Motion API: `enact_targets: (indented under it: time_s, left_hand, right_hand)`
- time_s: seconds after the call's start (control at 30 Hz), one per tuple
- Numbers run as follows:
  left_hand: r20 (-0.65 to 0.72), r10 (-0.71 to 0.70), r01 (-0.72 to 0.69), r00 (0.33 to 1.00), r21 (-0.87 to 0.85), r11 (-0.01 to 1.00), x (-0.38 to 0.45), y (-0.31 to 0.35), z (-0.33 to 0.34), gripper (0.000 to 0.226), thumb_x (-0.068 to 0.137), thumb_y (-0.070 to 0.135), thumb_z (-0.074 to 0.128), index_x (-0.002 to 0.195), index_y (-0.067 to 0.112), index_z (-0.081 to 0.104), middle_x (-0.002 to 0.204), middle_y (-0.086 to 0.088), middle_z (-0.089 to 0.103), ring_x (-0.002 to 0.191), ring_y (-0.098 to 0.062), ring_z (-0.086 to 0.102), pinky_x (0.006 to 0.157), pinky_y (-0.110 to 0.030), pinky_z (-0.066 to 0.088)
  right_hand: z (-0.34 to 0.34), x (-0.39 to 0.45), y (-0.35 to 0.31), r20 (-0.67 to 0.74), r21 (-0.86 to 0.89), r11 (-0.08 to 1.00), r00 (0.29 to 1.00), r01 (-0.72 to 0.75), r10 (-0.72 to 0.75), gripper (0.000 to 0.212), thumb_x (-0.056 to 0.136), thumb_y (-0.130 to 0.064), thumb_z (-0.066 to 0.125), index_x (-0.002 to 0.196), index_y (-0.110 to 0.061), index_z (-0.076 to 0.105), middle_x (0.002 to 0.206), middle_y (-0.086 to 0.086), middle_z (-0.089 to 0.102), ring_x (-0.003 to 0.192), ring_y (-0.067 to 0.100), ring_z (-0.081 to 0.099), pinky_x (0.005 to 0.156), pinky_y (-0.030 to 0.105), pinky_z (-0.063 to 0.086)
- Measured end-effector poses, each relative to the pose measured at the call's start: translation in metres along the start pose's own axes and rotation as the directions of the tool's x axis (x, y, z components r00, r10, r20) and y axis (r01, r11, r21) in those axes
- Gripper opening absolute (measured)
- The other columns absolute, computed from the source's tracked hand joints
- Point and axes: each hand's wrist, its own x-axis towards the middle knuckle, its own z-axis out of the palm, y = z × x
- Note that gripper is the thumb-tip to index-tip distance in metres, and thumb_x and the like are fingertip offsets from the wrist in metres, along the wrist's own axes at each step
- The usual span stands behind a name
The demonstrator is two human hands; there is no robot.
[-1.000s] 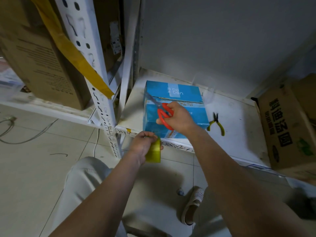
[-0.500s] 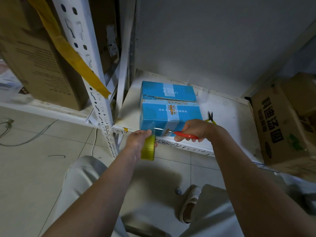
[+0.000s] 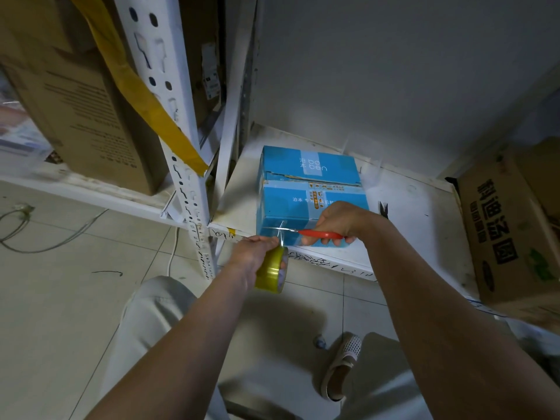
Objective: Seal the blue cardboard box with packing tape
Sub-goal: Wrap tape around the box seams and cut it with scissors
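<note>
Blue box (image 3: 309, 189) sits on the white shelf (image 3: 418, 213), near its front edge. Right hand (image 3: 339, 221) has fingers curled round red scissors (image 3: 318, 234), blades at the clear tape. Left hand (image 3: 257, 251) grips the tape roll (image 3: 271, 272) just below.

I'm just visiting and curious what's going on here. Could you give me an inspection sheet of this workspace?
Surface: white metal shelf, scuffed, with scribbles on its front edge.
Job's things: blue cardboard box on the shelf; roll of clear yellowish packing tape, its strip stretched to the box front; red-handled scissors at the strip.
Clutter: small pliers right of the box.
Grippers: left hand holds the roll; right hand grips the scissors.
Cables: grey cable looping on the tiled floor; white cord by the shelf post.
Surroundings: brown cardboard cartons left and right; grey wall.
</note>
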Motion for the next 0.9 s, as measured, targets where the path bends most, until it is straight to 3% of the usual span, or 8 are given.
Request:
enact_targets:
  time_s: [0.07, 0.3, 0.47, 0.57, 0.67, 0.73, 0.8, 0.9]
  left_hand:
    - [-0.01, 0.002, -0.001, 1.0, 0.045, 0.999, 0.003, 0.0, -0.001, 0.008, 0.085, 0.019, 0.067, 0.084, 0.016, 0.06, 0.085, -0.007, 0.065, 0.062, -0.018, 0.062, 0.055, -0.027, 0.048]
    - [0.006, 0.008, -0.008, 1.0, 0.083, 0.997, 0.002, 0.005, -0.004, 0.009, 0.086, 0.017, 0.066, 0.088, 0.014, 0.058, 0.075, -0.005, 0.061, 0.049, -0.014, 0.059, 0.035, -0.018, 0.044]
    - [0.011, 0.052, -0.053, 0.999, 0.169, 0.984, -0.009, 0.009, -0.005, 0.018, 0.089, 0.014, 0.062, 0.104, 0.007, 0.057, 0.072, -0.005, 0.055, 0.025, -0.002, 0.049, 0.023, -0.013, 0.032]
    - [-0.01, 0.074, -0.069, 0.997, 0.242, 0.968, -0.011, 0.011, -0.004, 0.021, 0.09, 0.016, 0.062, 0.108, 0.008, 0.057, 0.071, -0.002, 0.053, 0.035, -0.013, 0.055, 0.022, -0.011, 0.029]
    - [-0.031, 0.065, -0.047, 0.997, 0.391, 0.919, -0.016, 0.009, -0.005, 0.018, 0.092, 0.021, 0.06, 0.107, 0.013, 0.054, 0.071, 0.0, 0.049, 0.041, -0.014, 0.052, 0.02, -0.01, 0.027]
    - [-0.038, 0.026, -0.009, 0.999, 0.397, 0.918, -0.013, -0.001, -0.007, 0.021, 0.091, 0.019, 0.06, 0.108, 0.006, 0.057, 0.078, -0.007, 0.06, 0.035, -0.012, 0.056, 0.03, -0.014, 0.039]
    - [-0.035, -0.004, 0.015, 0.999, 0.324, 0.946, -0.011, -0.013, -0.008, 0.023, 0.09, 0.016, 0.061, 0.111, 0.005, 0.059, 0.09, -0.017, 0.067, 0.048, -0.021, 0.062, 0.048, -0.025, 0.049]
    - [-0.049, -0.021, 0.034, 0.999, 0.292, 0.956, -0.009, -0.025, 0.001, 0.012, 0.09, 0.014, 0.061, 0.102, 0.012, 0.06, 0.089, -0.014, 0.066, 0.057, -0.026, 0.063, 0.06, -0.03, 0.051]
  right_hand:
    - [0.0, 0.0, -0.001, -0.011, -0.01, 1.0, 1.0, 0.012, -0.013, 0.036, 0.067, -0.041, 0.081, 0.082, -0.011, 0.067, 0.063, -0.003, 0.06, 0.052, 0.008, 0.047, 0.049, 0.019, 0.037]
    - [0.002, 0.004, 0.003, -0.089, -0.047, 0.995, 0.992, 0.09, -0.094, 0.037, 0.066, -0.037, 0.082, 0.083, -0.006, 0.071, 0.07, 0.002, 0.061, 0.065, 0.009, 0.055, 0.056, 0.018, 0.044]
    - [0.007, 0.001, 0.005, -0.131, -0.158, 0.975, 0.975, 0.157, -0.178, 0.046, 0.07, -0.039, 0.079, 0.1, -0.006, 0.069, 0.096, 0.008, 0.065, 0.094, 0.019, 0.057, 0.079, 0.027, 0.047]
    - [0.013, -0.001, 0.009, -0.155, -0.195, 0.966, 0.968, 0.167, -0.199, 0.047, 0.071, -0.041, 0.078, 0.103, -0.009, 0.068, 0.102, 0.007, 0.066, 0.1, 0.02, 0.057, 0.086, 0.03, 0.047]
    - [0.017, -0.001, 0.008, -0.211, -0.193, 0.969, 0.958, 0.154, -0.194, 0.045, 0.072, -0.044, 0.076, 0.102, -0.012, 0.067, 0.099, 0.004, 0.067, 0.094, 0.017, 0.056, 0.08, 0.026, 0.045]
    - [0.018, -0.002, 0.005, -0.162, -0.258, 0.952, 0.964, 0.164, -0.21, 0.045, 0.074, -0.044, 0.074, 0.105, -0.012, 0.066, 0.098, 0.004, 0.065, 0.094, 0.018, 0.056, 0.079, 0.026, 0.044]
    - [0.018, -0.005, 0.008, -0.076, -0.292, 0.944, 0.98, 0.156, -0.185, 0.052, 0.074, -0.042, 0.075, 0.112, -0.012, 0.058, 0.097, 0.002, 0.059, 0.094, 0.017, 0.053, 0.076, 0.027, 0.042]
    - [0.015, -0.012, 0.026, 0.043, -0.223, 0.967, 0.992, 0.126, -0.119, 0.065, 0.072, -0.038, 0.077, 0.125, -0.018, 0.045, 0.1, -0.004, 0.051, 0.097, 0.014, 0.048, 0.077, 0.028, 0.042]
